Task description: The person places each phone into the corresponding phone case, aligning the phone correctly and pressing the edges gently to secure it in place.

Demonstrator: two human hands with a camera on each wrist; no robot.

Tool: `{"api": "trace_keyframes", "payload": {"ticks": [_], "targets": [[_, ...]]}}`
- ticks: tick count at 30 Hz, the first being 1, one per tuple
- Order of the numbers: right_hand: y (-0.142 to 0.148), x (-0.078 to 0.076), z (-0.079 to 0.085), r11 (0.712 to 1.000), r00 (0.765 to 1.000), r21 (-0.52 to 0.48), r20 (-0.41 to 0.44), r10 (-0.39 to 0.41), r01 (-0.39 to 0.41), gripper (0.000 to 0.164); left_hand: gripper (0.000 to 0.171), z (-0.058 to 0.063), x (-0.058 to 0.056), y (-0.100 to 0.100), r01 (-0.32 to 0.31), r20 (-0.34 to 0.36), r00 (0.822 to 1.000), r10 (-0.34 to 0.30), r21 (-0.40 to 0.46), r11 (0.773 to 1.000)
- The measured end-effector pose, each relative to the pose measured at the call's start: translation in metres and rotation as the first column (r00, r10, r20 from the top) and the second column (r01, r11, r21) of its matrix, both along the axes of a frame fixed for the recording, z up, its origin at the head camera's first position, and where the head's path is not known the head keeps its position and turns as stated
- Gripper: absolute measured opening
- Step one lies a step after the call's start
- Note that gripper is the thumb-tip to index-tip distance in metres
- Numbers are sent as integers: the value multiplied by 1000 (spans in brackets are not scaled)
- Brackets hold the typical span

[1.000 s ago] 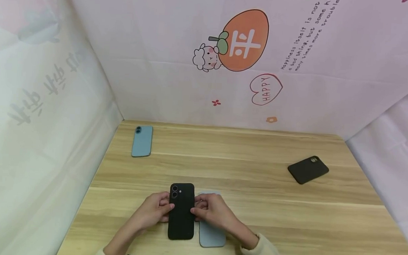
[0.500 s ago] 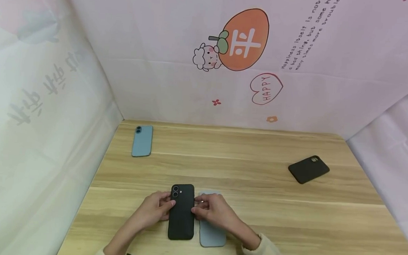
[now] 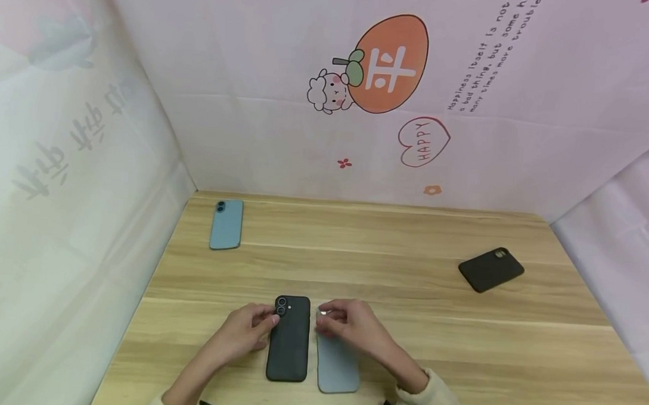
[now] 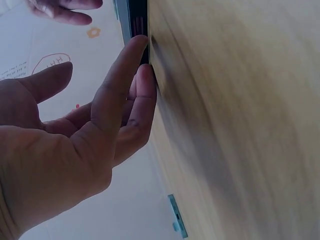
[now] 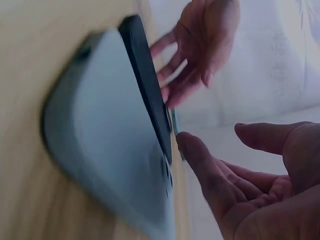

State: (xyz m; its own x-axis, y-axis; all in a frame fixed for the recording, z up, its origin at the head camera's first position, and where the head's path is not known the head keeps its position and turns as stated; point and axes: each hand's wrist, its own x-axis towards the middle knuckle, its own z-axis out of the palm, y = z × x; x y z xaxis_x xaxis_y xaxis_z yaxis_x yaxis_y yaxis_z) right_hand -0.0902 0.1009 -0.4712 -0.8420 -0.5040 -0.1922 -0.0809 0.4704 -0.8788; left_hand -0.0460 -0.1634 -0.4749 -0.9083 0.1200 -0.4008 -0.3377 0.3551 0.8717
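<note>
Tabletop (image 3: 459, 344) bears a black phone (image 3: 289, 347) between left hand (image 3: 244, 328) and right hand (image 3: 355, 324), thumbs apart from fingers.

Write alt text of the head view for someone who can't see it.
A person's left hand is at the left edge of a dark phone, and the right hand is over a pale phone beside it on a wooden table. Farther back lie a blue phone, left, and a black phone or case, right.

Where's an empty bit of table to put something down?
Bare table lies between the blue phone and the angled black case, and in front of that case too. It's crowded around the black phone and grey-blue phone, with the left hand and right hand there.
</note>
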Motion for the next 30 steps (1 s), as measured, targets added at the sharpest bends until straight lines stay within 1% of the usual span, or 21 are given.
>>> {"api": "trace_keyframes", "payload": {"ticks": [2, 4, 7, 9, 12, 15, 18, 20, 25, 27, 30], "targets": [[10, -4, 0, 999, 999, 26, -19, -47, 47, 34, 46, 1, -1, -1, 6, -33, 999, -7, -27, 1000], [22, -9, 0, 991, 992, 62, -49, -112, 115, 35, 44, 1, -4, -3, -4, -75, 997, -1, -58, 998], [43, -17, 1, 971, 973, 95, -86, -212, 220, 37, 43, 0, -8, -7, -34, -134, 991, 19, -110, 993], [59, -22, 3, 959, 960, 97, -111, -257, 268, 39, 43, -1, -11, -11, -55, -173, 984, 30, -143, 988], [84, -31, 4, 942, 941, 106, -159, -300, 318, 46, 46, 1, -16, -17, -71, -228, 973, 20, -217, 974], [112, -39, 4, 917, 919, 153, -209, -335, 369, 58, 54, 4, -21, -25, -79, -266, 964, -2, -295, 952], [141, -46, 3, 880, 899, 239, -267, -346, 410, 70, 62, 8, -27, -35, -90, -270, 963, -4, -332, 939], [162, -51, 1, 848, 882, 291, -310, -354, 443, 77, 66, 10, -32, -42, -95, -262, 965, 3, -340, 936], [213, -61, -2, 755, 844, 403, -389, -370, 517, 91, 75, 11, -48, -59, -102, -245, 969, 12, -360, 927], [231, -65, -3, 719, 835, 444, -408, -369, 534, 96, 77, 10, -56, -65, -103, -244, 970, 8, -380, 919], [251, -70, -4, 666, 836, 514, -420, -354, 541, 103, 80, 9, -69, -74, -113, -247, 969, 8, -412, 904]]}}
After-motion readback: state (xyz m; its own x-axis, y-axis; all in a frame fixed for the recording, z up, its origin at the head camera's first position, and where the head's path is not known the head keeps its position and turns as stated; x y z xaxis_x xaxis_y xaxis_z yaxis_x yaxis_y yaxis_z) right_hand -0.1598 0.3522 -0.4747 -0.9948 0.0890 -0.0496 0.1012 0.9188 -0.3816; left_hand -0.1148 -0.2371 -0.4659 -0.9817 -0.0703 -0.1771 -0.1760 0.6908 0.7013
